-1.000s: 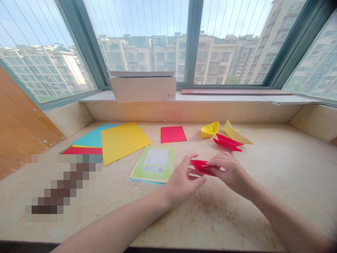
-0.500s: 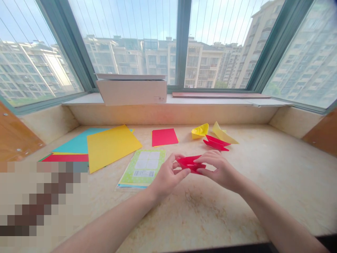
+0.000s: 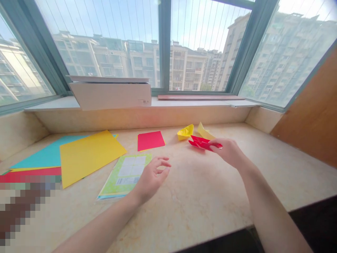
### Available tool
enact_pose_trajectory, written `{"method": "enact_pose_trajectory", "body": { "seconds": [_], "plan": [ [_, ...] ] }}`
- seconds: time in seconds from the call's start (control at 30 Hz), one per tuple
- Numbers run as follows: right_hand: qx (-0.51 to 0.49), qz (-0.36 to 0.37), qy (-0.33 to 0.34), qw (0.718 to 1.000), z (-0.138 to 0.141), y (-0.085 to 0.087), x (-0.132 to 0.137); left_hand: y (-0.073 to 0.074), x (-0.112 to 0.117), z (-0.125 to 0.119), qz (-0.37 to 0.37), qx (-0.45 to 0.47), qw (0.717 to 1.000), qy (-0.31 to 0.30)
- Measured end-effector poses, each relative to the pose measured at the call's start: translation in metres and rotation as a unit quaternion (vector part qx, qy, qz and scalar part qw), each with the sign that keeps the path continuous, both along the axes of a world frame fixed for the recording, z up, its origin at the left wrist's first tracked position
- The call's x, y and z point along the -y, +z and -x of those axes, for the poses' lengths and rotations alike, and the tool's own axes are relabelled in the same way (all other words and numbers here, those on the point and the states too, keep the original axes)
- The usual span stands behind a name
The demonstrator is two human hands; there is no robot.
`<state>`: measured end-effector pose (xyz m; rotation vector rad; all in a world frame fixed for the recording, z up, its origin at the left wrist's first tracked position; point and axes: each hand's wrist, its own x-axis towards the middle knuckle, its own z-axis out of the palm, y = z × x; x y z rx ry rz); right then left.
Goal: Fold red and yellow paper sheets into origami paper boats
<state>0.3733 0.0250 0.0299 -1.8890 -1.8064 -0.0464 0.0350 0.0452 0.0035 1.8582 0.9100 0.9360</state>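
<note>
My right hand pinches the near right end of a red folded paper boat at the back of the counter. The other red folded boat from that spot overlaps with it, so I cannot tell their edges apart. Just behind them are a yellow paper boat and a pale yellow folded paper piece, the latter partly covered. Over the right edge of a green-fronted plastic packet, my left hand hovers with loosely bent fingers apart and nothing in them.
A small stack of red square paper lies mid-counter. Large sheets, a yellow one on top and a blue one beneath, spread at left. A white box stands on the window ledge. The counter's front edge runs along the lower right.
Both hands held a red folded boat together. My left hand has let go and drawn away left; my right hand has carried the boat back to the other red one. The view has turned right.
</note>
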Motion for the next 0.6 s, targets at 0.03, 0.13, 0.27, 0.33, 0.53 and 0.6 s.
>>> {"method": "enact_pose_trajectory", "body": {
  "seconds": [0.03,0.13,0.27,0.33,0.53,0.6],
  "plan": [
    [0.000,0.006,-0.034,0.999,-0.014,0.000,0.001,0.000,0.000,0.000,0.000,-0.005,1.000,-0.001],
    [-0.003,0.028,-0.103,0.994,-0.046,-0.005,0.004,-0.001,0.002,-0.001,-0.001,-0.015,1.000,-0.005],
    [-0.009,0.063,-0.147,0.987,-0.062,-0.014,0.005,0.000,0.004,0.000,-0.012,-0.018,1.000,-0.014],
    [-0.008,0.075,-0.158,0.985,-0.063,-0.017,0.004,0.001,0.005,0.000,-0.016,-0.020,1.000,-0.018],
    [-0.002,0.095,-0.168,0.981,-0.066,-0.018,0.001,0.004,0.004,-0.001,-0.019,-0.021,0.999,-0.015],
    [0.001,0.091,-0.176,0.980,-0.066,-0.018,0.000,0.004,0.004,-0.001,-0.022,-0.020,0.999,-0.013]
  ]
}}
